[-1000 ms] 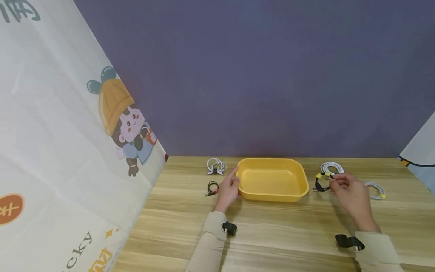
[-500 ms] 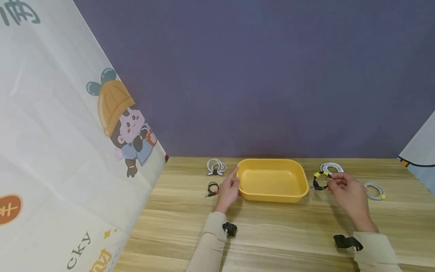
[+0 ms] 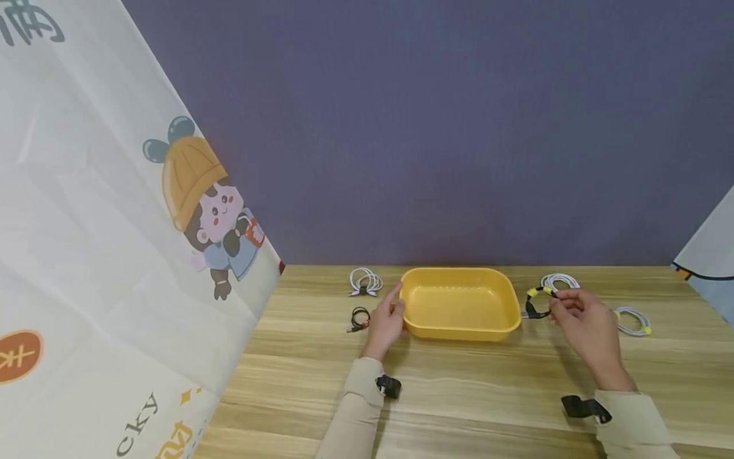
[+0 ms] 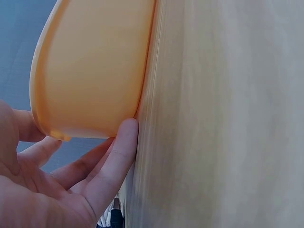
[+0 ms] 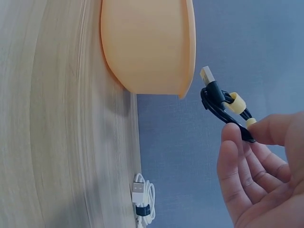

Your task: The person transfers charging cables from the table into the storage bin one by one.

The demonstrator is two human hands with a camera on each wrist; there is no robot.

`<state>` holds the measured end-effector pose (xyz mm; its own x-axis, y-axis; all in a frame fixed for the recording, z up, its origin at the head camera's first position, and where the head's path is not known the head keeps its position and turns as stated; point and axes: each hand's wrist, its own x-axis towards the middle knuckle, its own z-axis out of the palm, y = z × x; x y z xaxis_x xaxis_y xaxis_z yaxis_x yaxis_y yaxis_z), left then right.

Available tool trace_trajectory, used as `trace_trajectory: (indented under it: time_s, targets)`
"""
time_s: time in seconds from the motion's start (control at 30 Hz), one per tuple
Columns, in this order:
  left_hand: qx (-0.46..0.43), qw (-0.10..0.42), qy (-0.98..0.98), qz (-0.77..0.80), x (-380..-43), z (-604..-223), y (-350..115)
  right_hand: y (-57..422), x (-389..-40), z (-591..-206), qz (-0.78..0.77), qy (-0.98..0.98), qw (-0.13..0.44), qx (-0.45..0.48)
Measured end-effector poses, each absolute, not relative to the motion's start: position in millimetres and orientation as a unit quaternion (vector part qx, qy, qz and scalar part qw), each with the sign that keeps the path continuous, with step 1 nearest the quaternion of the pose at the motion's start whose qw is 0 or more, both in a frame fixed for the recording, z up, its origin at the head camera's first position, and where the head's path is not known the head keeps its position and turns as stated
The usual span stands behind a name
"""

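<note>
My right hand (image 3: 593,335) pinches a small coiled black USB cable (image 3: 534,313) with yellow bands, held just right of the yellow plastic basin (image 3: 459,333). The right wrist view shows this black USB cable (image 5: 216,94) between thumb and fingertips, its metal plug pointing toward the basin (image 5: 147,47) and apart from it. My left hand (image 3: 384,326) touches the basin's left end with its fingers. Up close in the left wrist view, extended fingers of the left hand (image 4: 66,190) lie against the outer wall of the basin (image 4: 90,76). Nothing lies inside the basin.
Left of the basin lie a coiled white cable (image 3: 365,280) and a coiled black cable (image 3: 359,327). On the right are another white coil (image 3: 559,276), partly behind my right hand, and a pale grey coil (image 3: 635,311). A dark wall (image 3: 459,159) stands behind the wooden table (image 3: 470,395).
My right hand has moved slightly left, bringing the black USB cable closer to the basin's right side. The left hand and the basin have stayed in place.
</note>
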<state>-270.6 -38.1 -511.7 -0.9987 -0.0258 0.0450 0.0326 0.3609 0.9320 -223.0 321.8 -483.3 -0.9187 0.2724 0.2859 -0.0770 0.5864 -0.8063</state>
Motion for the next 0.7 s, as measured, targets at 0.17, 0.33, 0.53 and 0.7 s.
trace_trajectory:
  time_s: [0.17,0.33,0.53,0.7]
  targets:
    - [-0.009,0.014,-0.824,-0.567,-263,-512,-46,307,-206,-482,0.449,-0.867,0.205,-0.063]
    - [-0.014,0.012,-0.820,-0.572,-262,-513,-50,300,-203,-481,0.447,-0.868,0.210,-0.061]
    - [-0.014,0.011,-0.817,-0.576,-262,-512,-52,293,-203,-482,0.451,-0.864,0.218,-0.047]
    - [-0.016,0.012,-0.817,-0.577,-262,-512,-53,288,-202,-480,0.454,-0.862,0.222,-0.038]
